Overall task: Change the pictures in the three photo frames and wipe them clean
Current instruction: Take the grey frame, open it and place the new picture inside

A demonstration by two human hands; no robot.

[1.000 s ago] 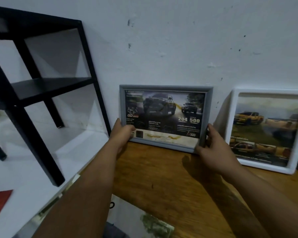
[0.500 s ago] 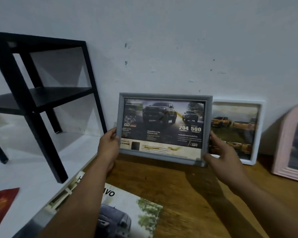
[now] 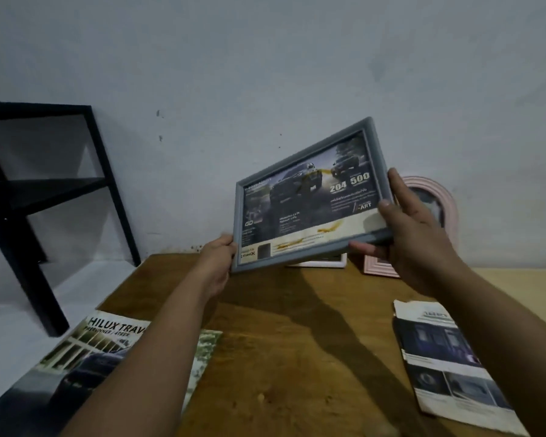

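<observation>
Right of centre in the picture, a grey photo frame (image 3: 309, 197) is hanging in the air above the wooden tabletop (image 3: 297, 342), tilted so that its right end is riding higher than its left. The left hand (image 3: 216, 263) is closing its grip around the frame's lower left corner, while the right hand (image 3: 413, 234) is wrapping its grip over the lower right edge, thumb lying across the front rim and fingers curling behind. The print inside is showing dark pickup trucks and the numbers 204 and 500. Behind the lifted frame, against the pale wall (image 3: 265, 58), a white frame (image 3: 325, 263) is peeking out below its bottom edge, mostly hidden, and a pink arched frame (image 3: 445, 203) is standing just to the right, partly covered by the right hand. A truck brochure (image 3: 85, 357) reading HILUX is lying at the lower left of the tabletop, under the left forearm. A second, folded leaflet (image 3: 448, 367) is lying at the lower right. A black shelf unit (image 3: 38, 197) is standing at the far left on a white surface (image 3: 76, 288).
</observation>
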